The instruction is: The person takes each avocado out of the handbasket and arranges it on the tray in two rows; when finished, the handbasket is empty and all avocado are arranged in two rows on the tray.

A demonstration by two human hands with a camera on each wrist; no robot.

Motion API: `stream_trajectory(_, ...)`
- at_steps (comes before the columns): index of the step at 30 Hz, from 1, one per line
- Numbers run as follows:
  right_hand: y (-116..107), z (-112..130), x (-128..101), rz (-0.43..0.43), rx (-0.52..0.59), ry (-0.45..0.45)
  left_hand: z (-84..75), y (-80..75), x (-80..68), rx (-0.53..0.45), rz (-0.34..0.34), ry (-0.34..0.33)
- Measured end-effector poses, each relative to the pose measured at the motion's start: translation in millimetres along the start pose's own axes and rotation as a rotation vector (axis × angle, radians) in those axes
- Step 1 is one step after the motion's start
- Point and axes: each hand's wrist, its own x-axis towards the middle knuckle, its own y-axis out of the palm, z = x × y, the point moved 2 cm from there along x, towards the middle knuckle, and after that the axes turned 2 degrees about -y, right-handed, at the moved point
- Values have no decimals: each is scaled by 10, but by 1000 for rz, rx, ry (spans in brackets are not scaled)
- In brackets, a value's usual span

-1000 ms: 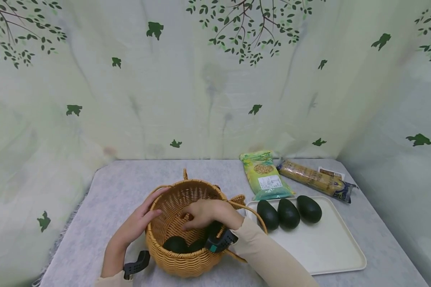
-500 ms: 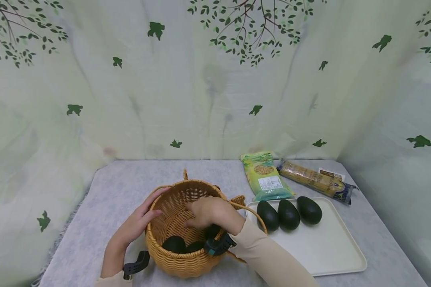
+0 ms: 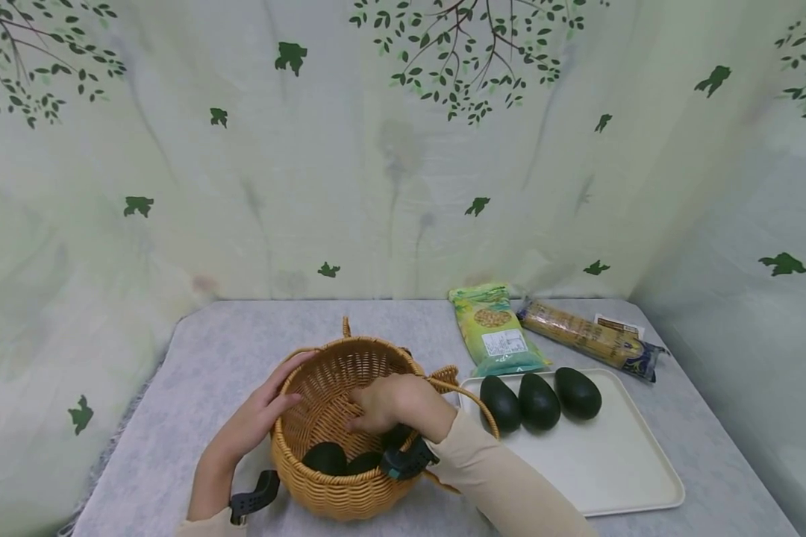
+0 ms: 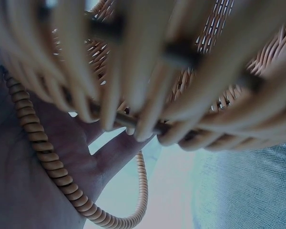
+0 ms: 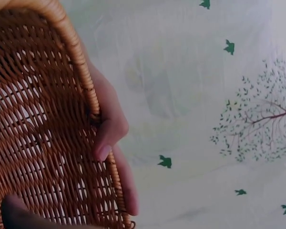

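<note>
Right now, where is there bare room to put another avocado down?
The near half of the white tray, in front of the three avocados, is bare. So is the grey tabletop behind and left of the basket. The basket is crowded: the right hand and avocados fill it.

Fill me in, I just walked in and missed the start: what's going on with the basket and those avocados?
A person is working at a wicker basket on a grey table. The left hand holds the basket's rim while the right hand reaches inside, where dark avocados in the basket lie. Three more avocados on the tray sit in a row on a white tray beside it. Two food packets lie behind the tray.
</note>
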Motion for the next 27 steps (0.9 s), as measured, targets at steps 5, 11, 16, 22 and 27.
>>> stream_trajectory(5,4,0,20,-38,0,14,0,3,10,-8,-1,10)
stream_trajectory(11,-13,-73,114,-106,36,-133,-5,1,-1,-11,1,-5)
stream_trajectory(16,-45,-100,145,-161,85,-311,-18,-17,-18,23,-9,-7)
stream_trajectory(22,-57,-106,134,-140,84,-287,-14,-23,-18,14,-2,16)
stream_trajectory(27,-16,-106,125,-61,35,-245,1,-13,-16,4,6,11)
